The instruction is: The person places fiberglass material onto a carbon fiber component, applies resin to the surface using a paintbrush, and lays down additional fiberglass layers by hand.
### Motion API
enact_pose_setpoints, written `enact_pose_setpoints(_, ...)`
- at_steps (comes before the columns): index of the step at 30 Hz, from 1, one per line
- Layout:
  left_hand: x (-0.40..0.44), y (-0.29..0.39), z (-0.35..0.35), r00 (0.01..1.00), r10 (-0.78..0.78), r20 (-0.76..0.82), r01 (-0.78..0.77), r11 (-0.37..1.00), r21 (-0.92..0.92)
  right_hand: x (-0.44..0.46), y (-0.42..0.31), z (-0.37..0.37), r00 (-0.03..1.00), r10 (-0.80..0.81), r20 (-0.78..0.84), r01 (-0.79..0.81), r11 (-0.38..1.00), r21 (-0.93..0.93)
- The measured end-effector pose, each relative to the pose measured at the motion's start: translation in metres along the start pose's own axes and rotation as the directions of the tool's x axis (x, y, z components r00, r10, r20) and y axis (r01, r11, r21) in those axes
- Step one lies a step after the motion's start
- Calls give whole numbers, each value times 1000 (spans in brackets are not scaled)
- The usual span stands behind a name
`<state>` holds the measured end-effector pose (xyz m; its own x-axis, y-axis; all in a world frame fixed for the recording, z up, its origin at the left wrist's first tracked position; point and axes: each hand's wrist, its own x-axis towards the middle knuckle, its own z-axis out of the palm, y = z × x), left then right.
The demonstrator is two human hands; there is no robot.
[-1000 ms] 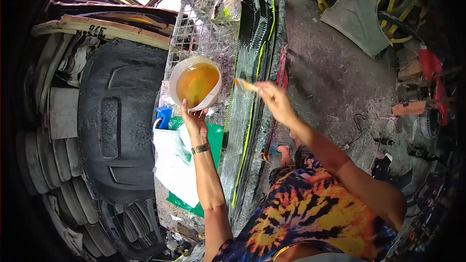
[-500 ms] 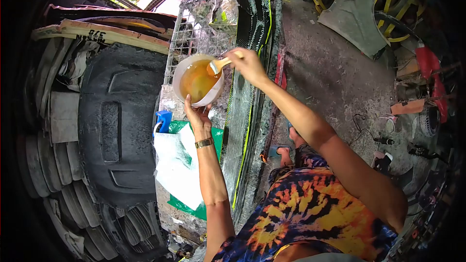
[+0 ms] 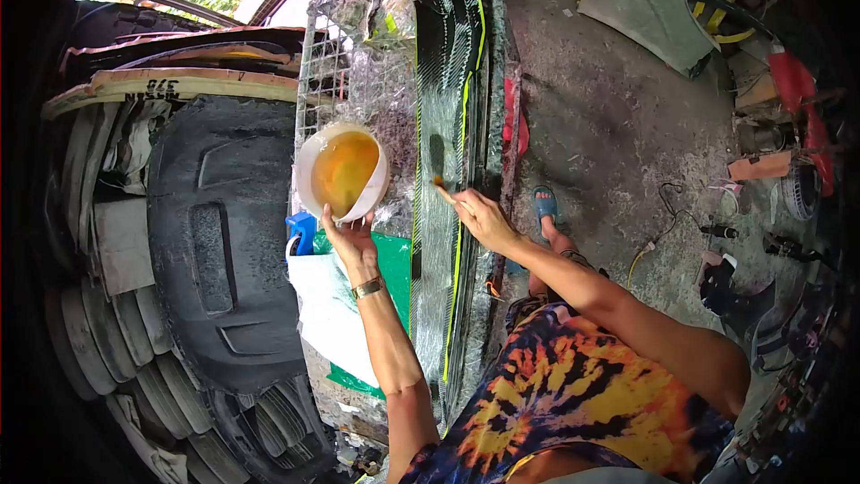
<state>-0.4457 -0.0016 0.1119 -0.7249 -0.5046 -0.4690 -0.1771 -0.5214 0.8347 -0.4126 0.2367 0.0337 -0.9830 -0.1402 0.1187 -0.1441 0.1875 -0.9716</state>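
My left hand [image 3: 352, 240] is closed on the lower side of a white plastic bucket [image 3: 374, 190], tilted so its inside faces me. Amber liquid [image 3: 345, 161] lies in it. In my right hand [image 3: 486, 220] is the wooden handle of a paintbrush [image 3: 447, 195]. Its amber-wet bristles are at the surface of a long strip of dark woven fabric [image 3: 439, 260] edged in yellow-green. A darker wet-looking patch [image 3: 436, 148] shows just beyond the bristles. Whether the bristles press on the fabric I cannot tell.
The strip runs along a worktable beside a wire grid [image 3: 318, 63]. White sheet [image 3: 331, 305], green sheet [image 3: 391, 255] and a blue tape dispenser [image 3: 303, 231] lie left of it. A black car hood [image 3: 224, 242] stands further left; a grey fender [image 3: 649, 13] lies on the floor at right.
The brush has left the bucket and moved toward me, down onto the fabric strip. My left hand and the bucket have shifted slightly left and nearer.
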Motion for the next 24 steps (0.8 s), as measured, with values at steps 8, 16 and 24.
enact_pose_setpoints(8, -7, 6, -1, 999, 34, -10, -34, 999, 24, 100, 14, -41, 921, -137, -365, 114, 990, -83)
enact_pose_setpoints(16, -16, 11, 6, 1000, 31, 1, -31, 999, 38, 23, 11, 2, 977, -49, -205, 52, 999, 9)
enact_pose_setpoints(24, -19, 11, 6, 999, 41, -11, -41, 998, 44, 107, 8, -51, 945, 51, -324, -52, 999, 7)
